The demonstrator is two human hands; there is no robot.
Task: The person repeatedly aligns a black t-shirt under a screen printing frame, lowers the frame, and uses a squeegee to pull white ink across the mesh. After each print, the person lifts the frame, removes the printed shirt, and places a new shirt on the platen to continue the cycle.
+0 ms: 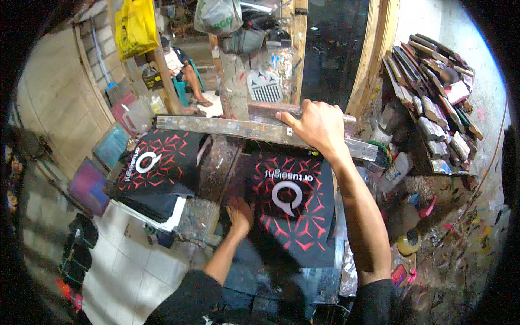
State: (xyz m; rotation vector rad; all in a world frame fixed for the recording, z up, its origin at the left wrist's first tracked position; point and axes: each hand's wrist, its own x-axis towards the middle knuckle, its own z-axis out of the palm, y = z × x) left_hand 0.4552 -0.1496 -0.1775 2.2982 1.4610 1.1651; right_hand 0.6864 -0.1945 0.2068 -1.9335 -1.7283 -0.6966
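Observation:
My right hand (pixel 319 125) is closed over a long, paint-stained wooden bar (pixel 216 128) that crosses the far side of the bench. A second, shorter wooden bar (pixel 276 110) runs just behind it. Below lies a black fabric piece (pixel 295 230) printed with red angular shapes, a white ring mark and white lettering. At the left edge of this piece my left hand (pixel 238 215) rests low, fingers stretched out and partly in shadow. Further left, a similar black printed piece (pixel 162 176) lies on a stack of dark and white sheets.
Paint-stained squeegees (pixel 433 103) are heaped on the right. A white bottle (pixel 397 170), a tape roll (pixel 409 242) and a phone (pixel 399 275) are nearer. Yellow (pixel 135 30) and pale (pixel 218 16) plastic bags hang at the back. Beyond, a person (pixel 184 70) sits on a green chair.

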